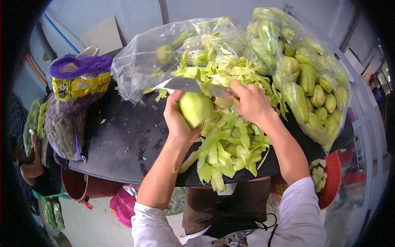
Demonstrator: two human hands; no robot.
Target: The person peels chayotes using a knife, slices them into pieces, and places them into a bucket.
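My left hand (pixel 180 119) is closed around a pale green peeled chayote (pixel 195 109), held above the dark table. In my right hand (pixel 253 102) is a knife (pixel 190 85), its broad blade lying across the top of the chayote and pointing left. A bit of green peel clings near the blade. Beneath and behind both hands spreads a heap of peel strips (pixel 230 144), some hanging over the table's front edge. Part of the knife's handle is hidden by my right fingers.
A clear plastic bag of whole chayotes (pixel 306 78) stands at the right, and another clear bag (pixel 144 53) lies at the back. A purple mesh sack (pixel 66 123) sits on the black table (pixel 119 136) at left. Below are red tubs (pixel 333 181); another person's arm (pixel 33 166) shows far left.
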